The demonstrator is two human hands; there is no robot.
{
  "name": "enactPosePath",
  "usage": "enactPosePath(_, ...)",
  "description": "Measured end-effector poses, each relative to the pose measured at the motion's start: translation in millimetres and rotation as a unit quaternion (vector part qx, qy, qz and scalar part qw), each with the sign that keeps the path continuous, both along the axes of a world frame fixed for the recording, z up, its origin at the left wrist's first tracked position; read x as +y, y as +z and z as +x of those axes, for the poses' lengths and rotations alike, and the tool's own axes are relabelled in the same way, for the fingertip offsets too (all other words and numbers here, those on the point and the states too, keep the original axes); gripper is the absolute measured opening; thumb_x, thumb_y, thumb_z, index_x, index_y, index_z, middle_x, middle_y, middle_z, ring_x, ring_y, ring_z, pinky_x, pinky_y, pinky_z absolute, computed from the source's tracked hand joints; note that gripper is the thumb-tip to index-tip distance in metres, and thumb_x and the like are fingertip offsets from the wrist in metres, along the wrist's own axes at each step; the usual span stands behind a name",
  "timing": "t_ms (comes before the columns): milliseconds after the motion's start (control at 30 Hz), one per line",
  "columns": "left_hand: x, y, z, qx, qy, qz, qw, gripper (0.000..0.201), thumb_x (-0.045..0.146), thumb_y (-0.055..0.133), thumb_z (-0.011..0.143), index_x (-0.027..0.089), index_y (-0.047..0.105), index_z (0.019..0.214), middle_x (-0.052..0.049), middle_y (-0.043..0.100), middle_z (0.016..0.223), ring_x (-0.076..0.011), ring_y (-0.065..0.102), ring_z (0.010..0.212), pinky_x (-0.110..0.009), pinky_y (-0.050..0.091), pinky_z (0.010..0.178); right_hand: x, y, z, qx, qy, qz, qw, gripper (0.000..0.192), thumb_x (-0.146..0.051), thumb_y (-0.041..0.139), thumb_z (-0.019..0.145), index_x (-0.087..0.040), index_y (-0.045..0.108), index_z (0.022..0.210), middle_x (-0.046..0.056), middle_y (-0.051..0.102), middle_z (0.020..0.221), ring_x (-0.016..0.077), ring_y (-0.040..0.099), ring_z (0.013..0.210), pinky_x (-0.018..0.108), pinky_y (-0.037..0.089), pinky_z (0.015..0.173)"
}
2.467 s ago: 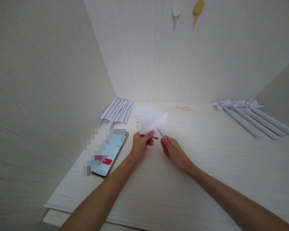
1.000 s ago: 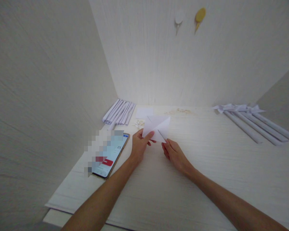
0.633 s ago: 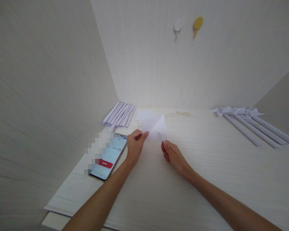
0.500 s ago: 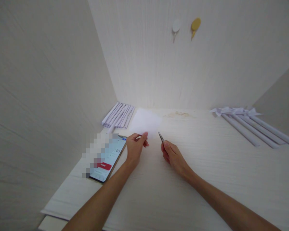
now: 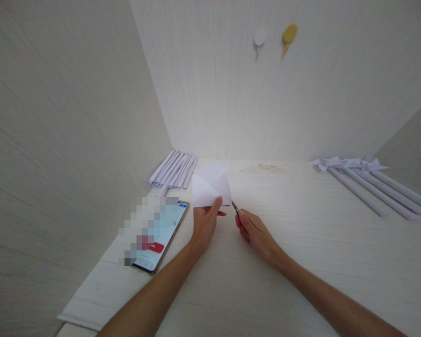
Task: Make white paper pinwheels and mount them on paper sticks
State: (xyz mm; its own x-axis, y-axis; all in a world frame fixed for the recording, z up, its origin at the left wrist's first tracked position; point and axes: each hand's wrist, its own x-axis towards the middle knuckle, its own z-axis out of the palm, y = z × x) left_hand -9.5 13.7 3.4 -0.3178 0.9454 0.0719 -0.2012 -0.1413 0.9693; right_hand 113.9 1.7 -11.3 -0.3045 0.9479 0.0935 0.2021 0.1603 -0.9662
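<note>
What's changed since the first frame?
The paper shifted left in the left hand; the thumb now sits nearer its lower right corner. The pointed tool in the right hand no longer overlaps it, tip beside that corner. Phone and paper rolls stayed put.

Soft light brightens the lower back wall (image 5: pixel 224 117), leaving corners dim

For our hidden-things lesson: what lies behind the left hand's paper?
Behind the creased paper, part of another white sheet shows on the tabletop; the rest of that sheet, and anything else there, is covered.
</note>
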Motion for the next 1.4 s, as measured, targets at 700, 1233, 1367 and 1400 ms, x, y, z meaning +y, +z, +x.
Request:
enactPosePath(700,-0.5,0.1,-3.6,0.016,-0.029,-0.002,0.999,0.028,0.033,0.059,0.064,0.010,0.058,0.080,-0.010,0.066,0.082,-0.0187,0.063,0.068,-0.021,0.048,0.045,0.5,5.1,1.9,-0.044,0.029,0.016,0.998,0.039,-0.044,0.024,0.084,-0.019,0.035,0.056,-0.005,0.033,0.047,0.0082,0.029,0.041,0.021,0.023,0.040)
enactPosePath(1233,-0.9,-2.3,-3.6,0.021,-0.017,-0.007,1.000,0.028,0.032,0.061,0.062,0.011,0.060,0.081,-0.007,0.064,0.076,-0.0154,0.060,0.063,-0.022,0.048,0.047,-0.1,7.0,1.3,-0.064,0.030,0.009,0.997,0.038,-0.042,0.024,0.085,-0.019,0.036,0.057,-0.005,0.035,0.047,0.0084,0.030,0.042,0.021,0.024,0.041)
enactPosePath(1367,-1.0,-2.2,-3.2,0.021,-0.012,-0.008,1.000,0.028,0.032,0.062,0.060,0.011,0.060,0.078,-0.007,0.064,0.075,-0.0151,0.059,0.061,-0.022,0.047,0.046,-0.6,6.4,1.4,-0.067,0.029,0.012,0.997,0.038,-0.042,0.023,0.085,-0.019,0.036,0.057,-0.005,0.035,0.048,0.0084,0.030,0.042,0.021,0.024,0.041)
enactPosePath(1400,-1.0,-2.0,-3.2,0.021,-0.013,-0.008,1.000,0.028,0.032,0.062,0.060,0.011,0.060,0.077,-0.007,0.064,0.075,-0.0150,0.059,0.061,-0.022,0.047,0.046,-0.8,6.4,1.5,-0.067,0.028,0.012,0.997,0.038,-0.042,0.023,0.085,-0.019,0.036,0.057,-0.005,0.035,0.048,0.0084,0.031,0.042,0.021,0.024,0.041)
